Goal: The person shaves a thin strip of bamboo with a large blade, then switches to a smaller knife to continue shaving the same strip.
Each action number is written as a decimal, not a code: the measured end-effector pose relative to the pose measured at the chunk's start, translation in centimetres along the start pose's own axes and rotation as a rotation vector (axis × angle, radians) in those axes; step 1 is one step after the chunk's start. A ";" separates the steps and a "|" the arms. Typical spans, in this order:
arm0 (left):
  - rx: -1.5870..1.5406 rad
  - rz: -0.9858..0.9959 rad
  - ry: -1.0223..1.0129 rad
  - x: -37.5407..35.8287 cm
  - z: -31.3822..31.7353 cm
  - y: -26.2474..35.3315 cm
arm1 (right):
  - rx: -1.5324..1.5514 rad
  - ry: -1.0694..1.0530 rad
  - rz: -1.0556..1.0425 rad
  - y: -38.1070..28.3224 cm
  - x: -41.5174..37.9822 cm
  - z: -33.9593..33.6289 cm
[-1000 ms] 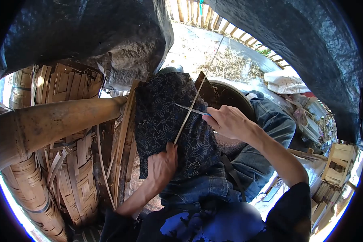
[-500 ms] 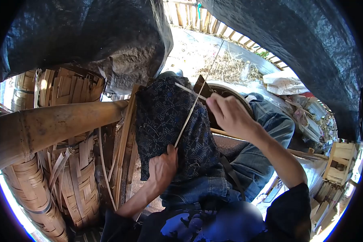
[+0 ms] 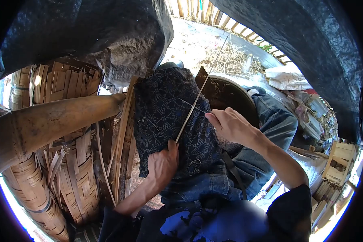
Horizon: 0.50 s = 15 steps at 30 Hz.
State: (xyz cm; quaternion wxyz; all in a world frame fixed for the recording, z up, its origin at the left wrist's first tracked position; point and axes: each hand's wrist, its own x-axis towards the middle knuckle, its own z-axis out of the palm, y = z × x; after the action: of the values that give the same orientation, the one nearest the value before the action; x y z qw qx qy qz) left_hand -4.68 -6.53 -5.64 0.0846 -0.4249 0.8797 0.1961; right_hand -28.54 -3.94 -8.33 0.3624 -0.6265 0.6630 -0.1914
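Note:
My left hand [image 3: 163, 163] is closed on the lower end of a thin bamboo strip [image 3: 205, 80], which slants up and away to the right. In my right hand [image 3: 233, 126] is a knife [image 3: 184, 102] with a narrow blade, seen nearly edge-on; the fist hides its handle. The blade crosses the strip around its middle and appears to touch it. Under both lies a dark blue patterned cloth [image 3: 159, 109], spread over my lap and left leg.
A thick bamboo pole [image 3: 64, 121] juts in from the left, above woven bamboo baskets [image 3: 32, 189]. Dark plastic sheeting [image 3: 88, 36] hangs overhead. A dark round container [image 3: 236, 94] stands beyond my right hand, and a wooden crate [image 3: 341, 161] sits at far right.
My right hand has moved down and slightly right, bringing the knife lower along the strip. The blade has turned from its flat side to nearly edge-on. My left hand has barely moved.

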 end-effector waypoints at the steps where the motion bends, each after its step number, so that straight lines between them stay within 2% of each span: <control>1: 0.008 -0.007 -0.012 0.0 -0.1 0.1 | -0.029 0.024 -0.035 0.1 -0.1 0.3; 5: 0.071 -0.025 -0.050 0.0 0.1 0.3 | -0.089 -0.026 0.008 -0.2 0.6 0.7; 7: 0.125 -0.010 -0.054 -0.2 0.3 0.5 | -0.354 0.017 0.088 -0.5 0.6 1.1; 8: 0.176 0.002 -0.058 -0.1 0.3 0.5 | -0.359 0.026 0.086 -0.2 1.1 0.2; 10: 0.175 -0.007 -0.059 0.0 0.6 0.4 | -0.345 0.164 0.229 0.7 2.6 -2.7; 11: 0.171 -0.019 -0.081 -0.2 0.6 0.3 | -0.289 0.264 0.103 1.1 2.2 -2.7; 12: 0.171 -0.023 -0.092 -0.4 0.6 0.3 | -0.282 0.255 0.106 0.7 1.6 -2.2; 14: 0.143 -0.018 -0.065 -0.1 0.5 0.3 | 0.096 0.025 0.120 -0.6 0.2 -1.5; 15: 0.138 -0.016 -0.062 0.2 0.4 0.4 | 0.142 0.070 0.115 -1.7 -0.3 -1.6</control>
State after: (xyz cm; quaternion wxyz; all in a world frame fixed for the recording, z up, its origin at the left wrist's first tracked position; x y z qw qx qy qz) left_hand -5.12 -6.22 -5.95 0.1422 -0.4188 0.8847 0.1474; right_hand -28.51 -4.22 -6.04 0.3931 -0.5529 0.6948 -0.2386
